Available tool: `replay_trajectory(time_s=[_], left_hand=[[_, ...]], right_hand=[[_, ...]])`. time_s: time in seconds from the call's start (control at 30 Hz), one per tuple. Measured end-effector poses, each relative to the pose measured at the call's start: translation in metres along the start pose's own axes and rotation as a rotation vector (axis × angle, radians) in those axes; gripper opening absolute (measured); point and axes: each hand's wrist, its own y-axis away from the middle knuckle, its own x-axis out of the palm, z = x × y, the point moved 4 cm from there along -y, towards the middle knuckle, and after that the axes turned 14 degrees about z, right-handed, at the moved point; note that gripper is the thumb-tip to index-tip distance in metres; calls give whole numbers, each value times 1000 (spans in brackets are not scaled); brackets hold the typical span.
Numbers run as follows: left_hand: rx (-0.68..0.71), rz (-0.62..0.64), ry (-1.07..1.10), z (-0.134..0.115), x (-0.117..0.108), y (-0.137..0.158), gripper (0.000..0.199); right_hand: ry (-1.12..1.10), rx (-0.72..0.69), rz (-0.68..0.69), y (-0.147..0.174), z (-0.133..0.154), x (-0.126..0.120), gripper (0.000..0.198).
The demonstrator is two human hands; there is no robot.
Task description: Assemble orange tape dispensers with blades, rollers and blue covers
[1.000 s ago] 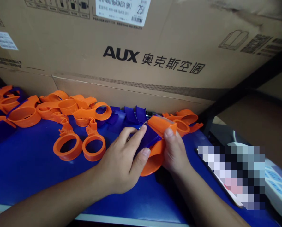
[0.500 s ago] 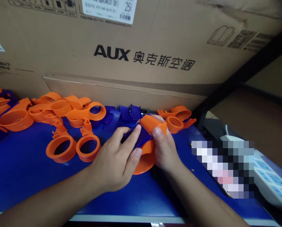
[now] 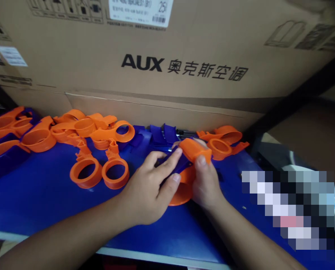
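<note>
My left hand (image 3: 150, 191) and my right hand (image 3: 206, 183) together grip an orange plastic tape-dispenser body (image 3: 194, 152) at the middle of the blue table (image 3: 38, 191). The left fingers press a dark blue insert (image 3: 174, 165) against that orange body. My right thumb lies on its upper orange end, and its round lower part (image 3: 181, 197) shows between my hands. Two loose orange rings (image 3: 99, 172) with short stems lie just left of my left hand.
A heap of orange dispenser parts (image 3: 71, 129) lies at the back left, more orange parts (image 3: 223, 140) at the back right. Loose blue inserts (image 3: 161, 135) lie behind my hands. A large AUX cardboard box (image 3: 184, 67) stands along the back. A blurred-out object covers the right.
My hands keep hold of the orange body and blue insert; the left fingers have pressed the blue piece further in. The camera has shifted slightly.
</note>
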Motion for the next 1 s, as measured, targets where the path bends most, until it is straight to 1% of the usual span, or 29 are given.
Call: replay_trajectory(time_s=[0.03, 0.13, 0.23, 0.3, 0.43, 0.5, 0.57, 0.63, 0.7, 0.73, 0.77, 0.83, 0.87, 0.9, 0.93, 0.97, 1.0], left_hand=[[7, -2, 19, 1, 0, 0, 59], [0, 10, 61, 1, 2, -1, 66], [-47, 19, 85, 0, 5, 0, 78], [-69, 15, 78, -2, 6, 0, 79], [-89, 5, 44, -9, 0, -2, 78], [-136, 9, 32, -14, -4, -4, 78], [-184, 32, 23, -21, -9, -1, 80], [-198, 41, 15, -33, -14, 10, 81], [-182, -3, -20, -49, -24, 34, 75], [-178, -53, -67, -57, -32, 51, 72], [-187, -86, -141, -64, -40, 72, 71], [-287, -152, -405, -73, -60, 119, 74], [-364, -218, -572, -74, -74, 144, 73], [-467, -290, -733, -72, -88, 169, 70], [-536, -380, -861, -70, -103, 192, 63], [-623, -420, -897, -62, -116, 213, 57], [-690, -450, -880, -52, -128, 230, 50]], right_hand=[[7, -9, -19, 0, 1, -1, 53], [-11, 41, -100, 1, 0, -3, 51], [-163, 120, -195, 2, -3, -5, 51], [-260, 152, -232, 3, -2, -4, 45], [-348, 140, -207, 0, 6, 1, 31], [-387, 131, -202, -2, 9, 1, 28], [-437, 152, -170, -1, 10, 3, 28], [-486, 187, -97, 0, 11, 7, 36], [-531, 219, 42, 4, 12, 15, 53], [-550, 229, 142, 5, 13, 20, 63], [-568, 229, 248, 7, 15, 26, 72], [-586, 208, 413, 8, 18, 34, 84], [-585, 189, 448, 8, 19, 36, 84], [-578, 173, 457, 6, 19, 36, 82], [-566, 164, 446, 5, 18, 35, 78], [-551, 157, 424, 2, 17, 33, 74], [-535, 153, 401, 0, 16, 32, 70]])
